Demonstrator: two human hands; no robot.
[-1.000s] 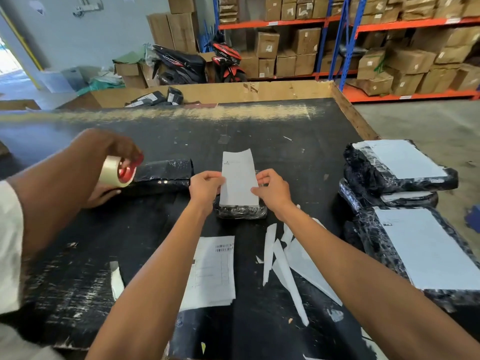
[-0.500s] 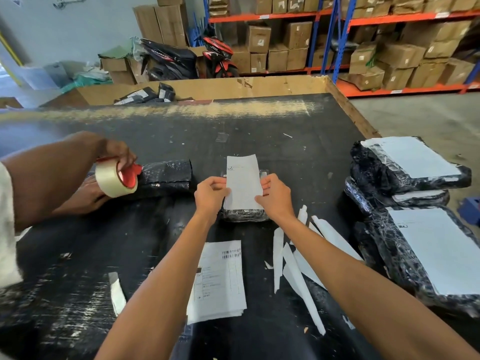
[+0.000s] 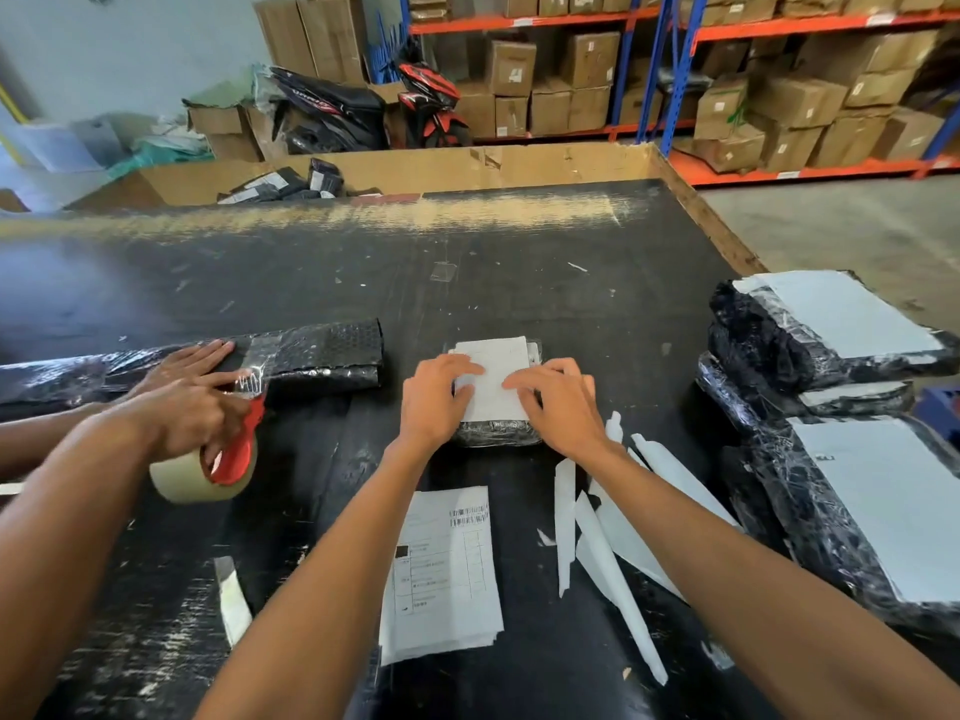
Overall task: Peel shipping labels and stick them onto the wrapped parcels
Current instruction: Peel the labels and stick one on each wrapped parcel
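Observation:
A small black wrapped parcel (image 3: 496,432) lies mid-table with a white shipping label (image 3: 493,374) flat on its top. My left hand (image 3: 436,397) presses on the label's left side with fingers spread. My right hand (image 3: 558,402) presses on its right side the same way. A stack of printed labels (image 3: 447,569) lies nearer me between my forearms. Peeled white backing strips (image 3: 613,543) are scattered to its right, partly under my right arm.
Another person's hands (image 3: 192,402) at the left hold a red tape dispenser with a tape roll (image 3: 208,472) against a long black bubble-wrapped parcel (image 3: 317,356). Labelled black parcels (image 3: 841,324) are stacked at the right table edge. A cardboard bin (image 3: 415,168) stands beyond the black table (image 3: 363,262).
The label was held upright over the parcel by both hands; now it lies flat on the parcel under my spread fingers. The other person's tape dispenser moved down toward the long parcel.

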